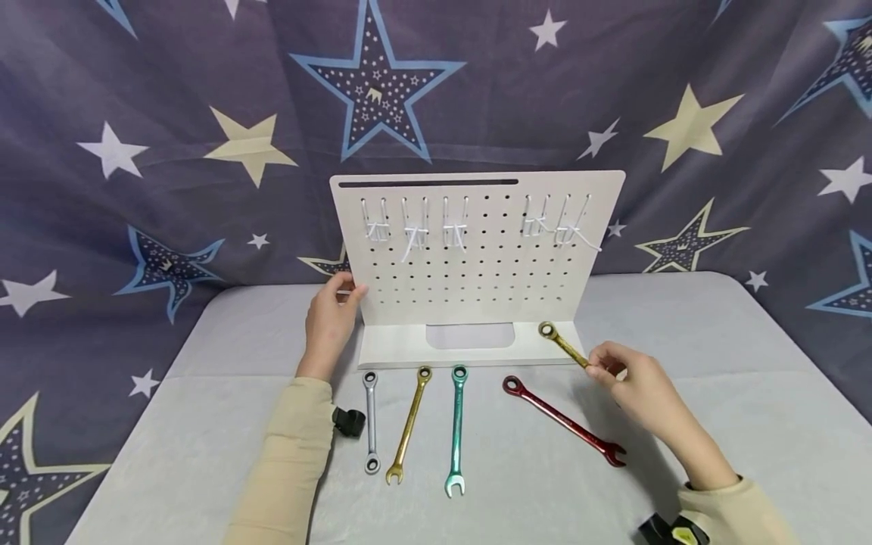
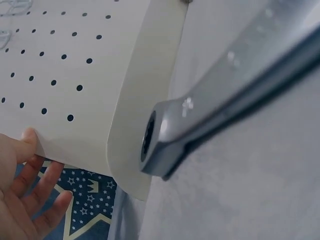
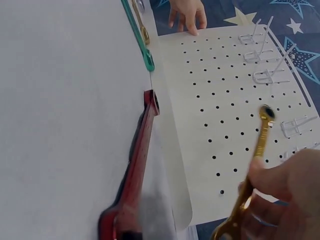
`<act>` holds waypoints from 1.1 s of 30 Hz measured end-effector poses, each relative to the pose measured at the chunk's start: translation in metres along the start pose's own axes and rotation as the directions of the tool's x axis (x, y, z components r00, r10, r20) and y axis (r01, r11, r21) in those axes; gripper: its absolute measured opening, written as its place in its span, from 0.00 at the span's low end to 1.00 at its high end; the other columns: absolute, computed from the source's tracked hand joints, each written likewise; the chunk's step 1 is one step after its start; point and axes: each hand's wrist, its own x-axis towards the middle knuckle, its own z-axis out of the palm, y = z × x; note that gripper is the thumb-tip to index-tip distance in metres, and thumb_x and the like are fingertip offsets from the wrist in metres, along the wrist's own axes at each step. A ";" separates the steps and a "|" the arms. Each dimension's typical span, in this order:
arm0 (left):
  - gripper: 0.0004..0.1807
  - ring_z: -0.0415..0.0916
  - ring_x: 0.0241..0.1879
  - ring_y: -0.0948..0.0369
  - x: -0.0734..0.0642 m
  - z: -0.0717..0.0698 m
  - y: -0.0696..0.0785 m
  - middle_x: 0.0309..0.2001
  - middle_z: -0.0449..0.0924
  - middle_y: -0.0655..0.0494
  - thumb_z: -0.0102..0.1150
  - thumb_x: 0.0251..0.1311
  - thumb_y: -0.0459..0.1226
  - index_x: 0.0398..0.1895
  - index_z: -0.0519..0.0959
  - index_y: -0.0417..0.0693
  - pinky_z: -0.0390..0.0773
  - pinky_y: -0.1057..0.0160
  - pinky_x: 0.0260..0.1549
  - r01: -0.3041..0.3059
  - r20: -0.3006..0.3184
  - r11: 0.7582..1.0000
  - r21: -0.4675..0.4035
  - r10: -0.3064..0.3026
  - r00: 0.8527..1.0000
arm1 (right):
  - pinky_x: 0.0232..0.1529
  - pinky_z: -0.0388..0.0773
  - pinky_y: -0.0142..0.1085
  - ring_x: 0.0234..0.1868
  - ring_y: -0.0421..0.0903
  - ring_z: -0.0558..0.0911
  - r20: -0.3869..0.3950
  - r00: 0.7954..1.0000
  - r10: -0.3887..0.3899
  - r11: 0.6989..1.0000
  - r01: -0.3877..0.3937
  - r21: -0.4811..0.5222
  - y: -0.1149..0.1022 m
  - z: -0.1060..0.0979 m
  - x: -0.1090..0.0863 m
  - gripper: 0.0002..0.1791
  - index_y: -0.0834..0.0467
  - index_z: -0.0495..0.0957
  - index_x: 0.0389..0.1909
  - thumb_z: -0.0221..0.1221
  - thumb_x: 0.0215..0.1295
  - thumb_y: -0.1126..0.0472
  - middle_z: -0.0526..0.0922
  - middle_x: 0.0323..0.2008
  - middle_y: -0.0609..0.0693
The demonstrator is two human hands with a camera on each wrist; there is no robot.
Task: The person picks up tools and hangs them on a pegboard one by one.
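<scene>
Head view: gold ring-headed metal wrench, pinched by our right hand; left hand grips white pegboard.
Likely stiff, slick; we favour mid-shaft.

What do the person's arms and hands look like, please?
Left hand and right hand wear no gloves. Left sleeve and right sleeve are beige. The left wrist device is black; the right wrist device is black with a yellow-green patch.
</scene>
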 end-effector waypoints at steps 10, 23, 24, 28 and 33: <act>0.16 0.79 0.48 0.50 0.000 0.000 0.002 0.51 0.82 0.49 0.60 0.68 0.47 0.51 0.78 0.47 0.73 0.46 0.46 -0.020 -0.010 0.999 0.031 0.021 1.000 | 0.31 0.73 0.24 0.32 0.32 0.75 -0.208 0.978 0.023 0.993 0.001 0.117 -0.015 -0.008 0.014 0.03 0.64 0.79 0.36 0.64 0.65 0.68 0.82 0.30 0.53; 0.15 0.80 0.46 0.49 -0.001 0.000 -0.001 0.49 0.83 0.48 0.61 0.67 0.45 0.50 0.79 0.46 0.73 0.45 0.44 -0.044 -0.021 0.997 0.057 0.045 0.999 | 0.30 0.71 0.22 0.31 0.33 0.76 -0.329 0.937 0.119 0.968 -0.036 0.247 -0.024 -0.017 0.023 0.06 0.67 0.76 0.38 0.60 0.69 0.67 0.78 0.28 0.38; 0.15 0.80 0.46 0.49 -0.001 0.000 -0.001 0.49 0.83 0.48 0.61 0.67 0.45 0.50 0.79 0.46 0.73 0.45 0.44 -0.043 -0.023 0.997 0.059 0.044 0.999 | 0.30 0.71 0.23 0.31 0.33 0.76 -0.331 0.934 0.133 0.964 -0.044 0.263 -0.024 -0.018 0.024 0.06 0.67 0.76 0.38 0.60 0.70 0.66 0.78 0.28 0.37; 0.15 0.80 0.46 0.49 -0.001 0.000 -0.001 0.49 0.83 0.48 0.61 0.67 0.45 0.50 0.79 0.46 0.74 0.45 0.44 -0.039 -0.023 0.997 0.066 0.040 0.999 | 0.31 0.71 0.23 0.30 0.34 0.76 -0.333 0.927 0.174 0.948 -0.066 0.313 -0.024 -0.021 0.028 0.05 0.64 0.76 0.38 0.60 0.70 0.65 0.78 0.27 0.35; 0.15 0.80 0.47 0.49 -0.001 0.001 0.000 0.49 0.83 0.48 0.60 0.68 0.45 0.51 0.78 0.46 0.73 0.44 0.44 -0.031 -0.019 0.997 0.076 0.032 0.999 | 0.29 0.72 0.24 0.30 0.35 0.76 -0.318 0.929 0.189 0.935 -0.071 0.348 -0.024 -0.021 0.032 0.02 0.57 0.77 0.35 0.61 0.69 0.65 0.78 0.27 0.37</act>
